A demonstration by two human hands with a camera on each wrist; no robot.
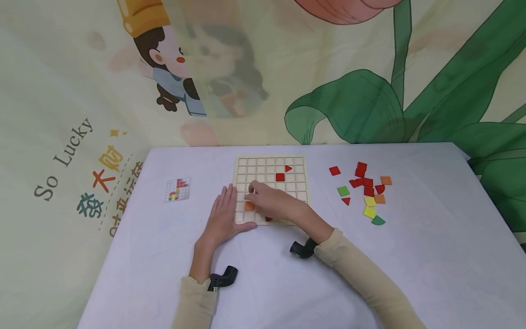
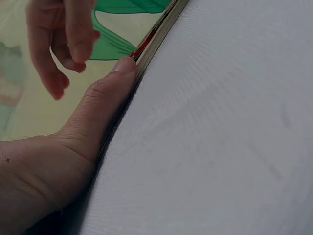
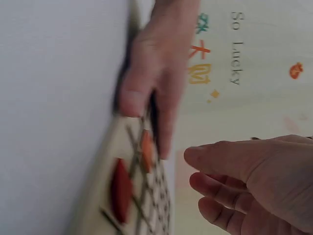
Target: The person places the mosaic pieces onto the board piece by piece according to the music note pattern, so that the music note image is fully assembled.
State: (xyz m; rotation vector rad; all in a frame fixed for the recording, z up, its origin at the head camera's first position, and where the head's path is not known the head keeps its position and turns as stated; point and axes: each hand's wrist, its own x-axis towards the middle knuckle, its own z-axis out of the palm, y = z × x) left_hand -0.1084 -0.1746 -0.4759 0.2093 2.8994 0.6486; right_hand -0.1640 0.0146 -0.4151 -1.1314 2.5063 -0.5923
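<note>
My left hand (image 1: 222,214) rests at the left edge of a square gridded board (image 1: 260,162), fingers straight and the thumb along the front edge. Over the board hovers my right hand (image 1: 274,201), its fingers loosely bent; nothing shows between them in the right wrist view. An orange square tile (image 1: 249,206) lies on the grid just below those fingertips. Near the front edge sits a red tile (image 3: 121,191), mostly hidden by the right hand in the head view. Farther back on the board are a red square tile (image 1: 280,177) and a red triangle tile (image 1: 288,168).
Right of the board, loose tiles lie scattered: several red squares (image 1: 361,169), yellow squares (image 1: 370,212), orange squares (image 1: 386,180), a green square (image 1: 343,191) and a green quarter-round tile (image 1: 378,220). A small card with a coloured grid pattern (image 1: 177,189) lies at the left.
</note>
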